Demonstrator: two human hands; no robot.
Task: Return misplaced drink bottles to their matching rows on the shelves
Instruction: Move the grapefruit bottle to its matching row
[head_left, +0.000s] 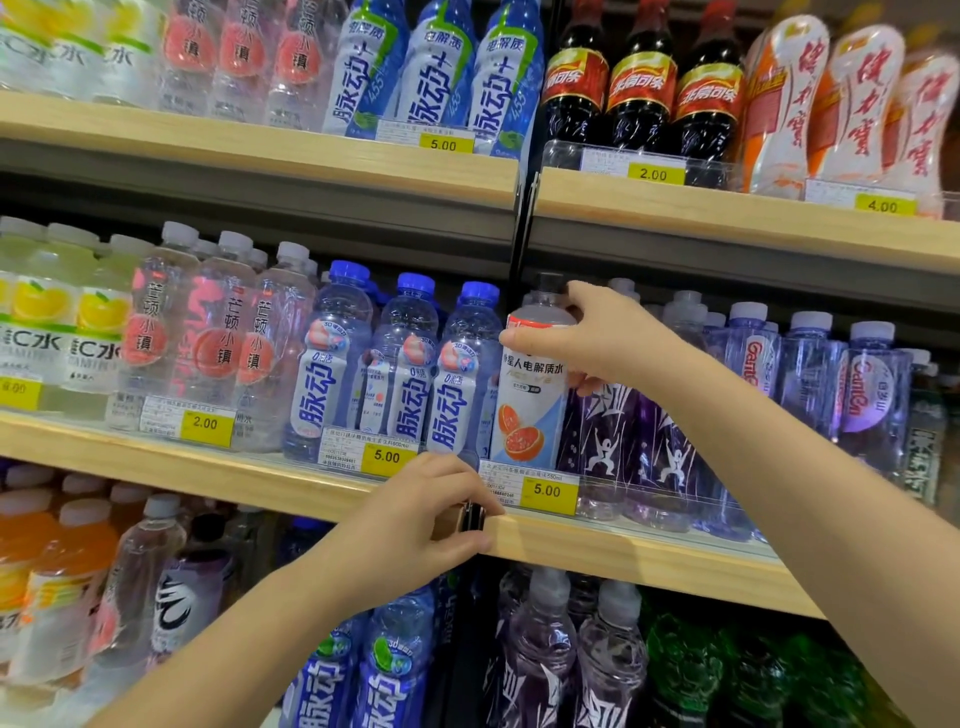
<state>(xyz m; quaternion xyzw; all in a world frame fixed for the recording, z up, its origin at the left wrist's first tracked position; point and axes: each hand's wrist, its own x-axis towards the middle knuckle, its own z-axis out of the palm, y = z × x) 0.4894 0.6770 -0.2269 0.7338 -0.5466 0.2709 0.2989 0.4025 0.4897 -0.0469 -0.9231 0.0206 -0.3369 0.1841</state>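
Note:
A white bottle with a grapefruit picture and a dark cap (530, 410) stands at the front of the middle shelf (623, 545), between the blue-capped bottles (410, 364) on its left and the purple bottles (623, 447) on its right. My right hand (597, 332) grips it around the shoulder, just under the cap. My left hand (436, 514) is curled over the wooden front edge of the same shelf, below and left of the bottle, beside a yellow 5.00 price tag (548, 491).
The top shelf (311, 156) carries clear pink-label, blue-white, dark cola and orange-white bottles. The middle shelf also holds lemon and pink-label water at left and clear purple-tinted bottles (857, 384) at right. Below stand orange, blue, purple and green bottles.

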